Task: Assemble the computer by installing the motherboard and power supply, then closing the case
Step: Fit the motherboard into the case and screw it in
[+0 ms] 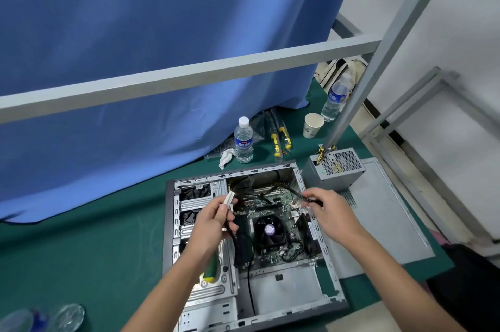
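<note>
Hands at work over an open computer case [244, 288] lying on its side on a green table [89, 250], with the motherboard [273, 219] already seated inside, its round black cooler fan [269, 231] facing up. The left hand [213, 226] pinches a pale cable connector [229, 200] between thumb and fingers, lifting it above the drive bays, apparently to keep the lead free of the board. The right hand [328, 214] curls its fingers around a bundle of black cables [311, 200] that trails into the case, seemingly drawing it aside toward the right wall so the sockets stay reachable. A green-handled screwdriver [210, 269] rests on the case's metal bracket beneath the left forearm, close by for the fixing screws. The power supply [334, 170] stands outside the case, just beyond its far right corner, so that part of the job looks not yet done, and the grey side panel [384, 220] lies flat to the right of the case, waiting for closing. Two water bottles, a paper cup [313, 125] and yellow-handled tools [281, 140] sit near a blue curtain [151, 42] at the back.
</note>
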`<move>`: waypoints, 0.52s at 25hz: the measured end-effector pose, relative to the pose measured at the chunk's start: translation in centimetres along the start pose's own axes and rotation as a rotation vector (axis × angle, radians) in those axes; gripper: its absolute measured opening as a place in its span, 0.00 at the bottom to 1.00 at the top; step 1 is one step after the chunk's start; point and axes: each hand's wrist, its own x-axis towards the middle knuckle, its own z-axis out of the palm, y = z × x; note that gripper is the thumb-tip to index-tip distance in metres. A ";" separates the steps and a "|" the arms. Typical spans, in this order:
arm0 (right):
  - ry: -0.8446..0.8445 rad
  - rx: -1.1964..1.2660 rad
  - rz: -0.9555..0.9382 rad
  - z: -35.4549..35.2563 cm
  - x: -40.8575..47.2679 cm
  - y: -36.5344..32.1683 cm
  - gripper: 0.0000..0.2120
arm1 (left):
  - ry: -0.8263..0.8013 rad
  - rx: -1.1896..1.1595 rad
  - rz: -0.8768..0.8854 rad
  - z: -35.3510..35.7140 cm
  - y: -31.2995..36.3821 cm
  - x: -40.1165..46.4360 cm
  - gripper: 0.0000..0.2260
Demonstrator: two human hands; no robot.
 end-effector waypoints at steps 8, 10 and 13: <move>0.139 -0.264 0.113 -0.8 1.4 0.9 0.09 | -0.049 0.045 0.035 2.4 0.1 -1.1 0.12; 0.168 -0.341 0.085 -1.1 1.7 1.2 0.10 | -0.095 0.055 0.024 3.1 0.0 -1.4 0.12; 0.238 -0.139 0.116 -2.0 2.2 1.6 0.10 | -0.188 0.102 0.013 3.8 -0.2 -2.0 0.12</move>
